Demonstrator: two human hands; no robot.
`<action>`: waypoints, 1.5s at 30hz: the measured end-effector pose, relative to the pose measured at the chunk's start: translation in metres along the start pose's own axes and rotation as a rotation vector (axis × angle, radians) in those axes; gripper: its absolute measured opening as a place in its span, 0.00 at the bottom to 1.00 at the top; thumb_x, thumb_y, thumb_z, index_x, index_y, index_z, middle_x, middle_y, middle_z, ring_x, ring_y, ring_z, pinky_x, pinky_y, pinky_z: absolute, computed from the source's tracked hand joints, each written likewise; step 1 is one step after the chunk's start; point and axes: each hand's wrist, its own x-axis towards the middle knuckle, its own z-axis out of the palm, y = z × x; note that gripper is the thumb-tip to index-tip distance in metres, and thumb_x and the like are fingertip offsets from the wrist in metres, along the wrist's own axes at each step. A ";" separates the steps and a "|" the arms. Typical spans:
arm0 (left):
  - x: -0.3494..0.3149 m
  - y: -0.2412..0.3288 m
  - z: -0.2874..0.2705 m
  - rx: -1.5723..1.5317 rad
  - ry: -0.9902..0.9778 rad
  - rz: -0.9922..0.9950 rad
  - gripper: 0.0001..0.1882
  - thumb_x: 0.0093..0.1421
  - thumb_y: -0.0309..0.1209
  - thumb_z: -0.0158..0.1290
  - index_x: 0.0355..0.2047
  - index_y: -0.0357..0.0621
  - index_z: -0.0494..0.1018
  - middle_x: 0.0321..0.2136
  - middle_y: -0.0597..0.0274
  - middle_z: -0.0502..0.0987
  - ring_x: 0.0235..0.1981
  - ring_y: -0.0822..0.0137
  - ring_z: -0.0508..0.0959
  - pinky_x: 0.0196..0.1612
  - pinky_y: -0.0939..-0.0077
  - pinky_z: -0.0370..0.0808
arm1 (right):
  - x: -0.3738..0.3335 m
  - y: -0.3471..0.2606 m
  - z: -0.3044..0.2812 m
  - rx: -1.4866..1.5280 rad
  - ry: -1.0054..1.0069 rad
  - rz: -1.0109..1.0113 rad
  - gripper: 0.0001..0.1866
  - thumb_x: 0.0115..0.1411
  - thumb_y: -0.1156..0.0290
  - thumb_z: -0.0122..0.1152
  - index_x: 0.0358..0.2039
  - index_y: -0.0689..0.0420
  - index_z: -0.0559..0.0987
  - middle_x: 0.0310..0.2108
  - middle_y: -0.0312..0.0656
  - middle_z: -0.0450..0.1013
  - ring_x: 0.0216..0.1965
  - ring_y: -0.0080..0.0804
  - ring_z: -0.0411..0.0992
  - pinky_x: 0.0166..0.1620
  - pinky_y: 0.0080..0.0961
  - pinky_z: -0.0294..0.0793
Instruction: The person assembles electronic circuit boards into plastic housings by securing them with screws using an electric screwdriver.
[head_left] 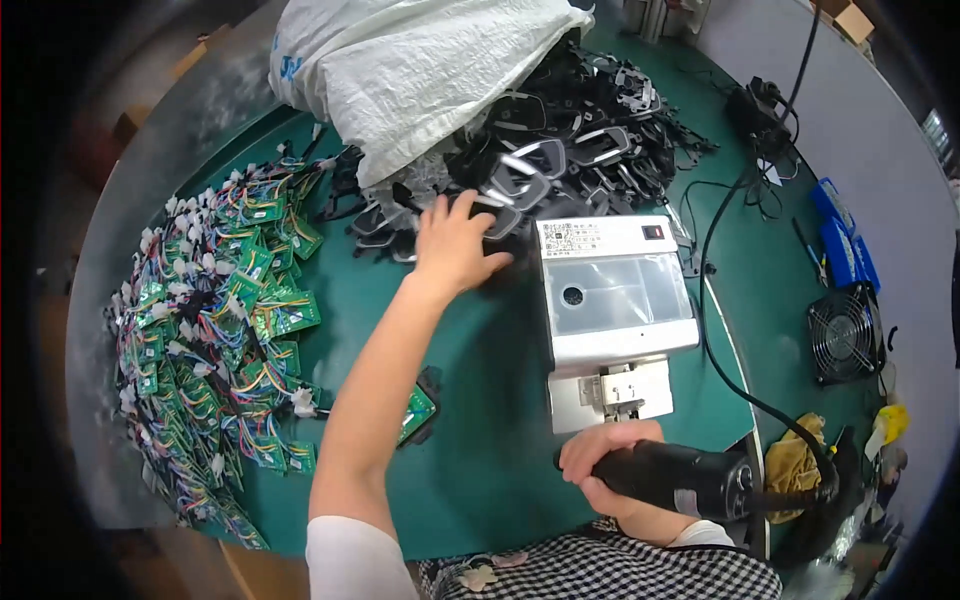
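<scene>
My left hand [455,245] reaches out with fingers spread at the near edge of a heap of black plastic frames [520,190]. Its fingertips are beside or on the closest pieces; contact is hard to make out. My right hand [612,465] is wrapped round a black electric screwdriver [680,480], its cable running off to the right. Just beyond that hand stands a white screw feeder [620,340] with a clear lid and a metal front. By my left forearm, partly hidden by it, lies a green circuit board [416,414] on a black piece.
Many wired green circuit boards [285,315] are piled at the left. A white woven sack [420,70] lies at the back over part of the heap. On the right are a black cable [705,260], a fan [845,335], blue bins [845,235] and a yellowish cloth [793,465].
</scene>
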 end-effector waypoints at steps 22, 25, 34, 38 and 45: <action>-0.341 0.034 -0.058 -1.580 0.438 -1.038 0.15 0.65 0.38 0.39 0.44 0.38 0.64 0.39 0.50 0.74 0.28 0.68 0.77 0.31 0.75 0.78 | -0.033 -0.019 0.039 -0.673 -0.248 0.121 0.33 0.40 0.79 0.65 0.50 0.60 0.66 0.31 0.43 0.72 0.28 0.38 0.73 0.34 0.31 0.72; -0.362 0.044 -0.059 -1.493 0.306 -1.175 0.18 0.64 0.40 0.40 0.46 0.37 0.62 0.39 0.49 0.74 0.27 0.66 0.78 0.30 0.75 0.78 | -0.038 -0.019 0.070 -1.147 -0.687 0.283 0.33 0.40 0.71 0.67 0.50 0.50 0.68 0.29 0.44 0.72 0.31 0.45 0.71 0.33 0.35 0.72; -0.390 -0.050 -0.080 0.043 0.225 -0.473 0.27 0.42 0.24 0.60 0.46 0.48 0.71 0.34 0.57 0.71 0.35 0.56 0.72 0.36 0.66 0.70 | 0.002 -0.045 0.064 -1.143 -0.568 0.359 0.24 0.37 0.79 0.59 0.40 0.56 0.71 0.26 0.45 0.74 0.27 0.37 0.74 0.31 0.27 0.73; -0.362 -0.103 -0.112 0.343 0.071 -0.347 0.31 0.35 0.23 0.63 0.44 0.52 0.71 0.44 0.58 0.66 0.45 0.58 0.66 0.41 0.66 0.67 | 0.046 -0.037 0.048 -0.610 -0.961 0.946 0.22 0.34 0.80 0.60 0.36 0.61 0.71 0.22 0.38 0.74 0.24 0.22 0.72 0.29 0.21 0.72; -0.351 -0.151 -0.122 0.113 -0.046 -0.345 0.33 0.25 0.22 0.65 0.39 0.46 0.72 0.45 0.55 0.66 0.47 0.52 0.66 0.48 0.61 0.66 | 0.037 -0.013 0.043 -1.148 -0.895 0.735 0.29 0.36 0.75 0.57 0.45 0.53 0.70 0.30 0.51 0.73 0.32 0.48 0.72 0.37 0.36 0.71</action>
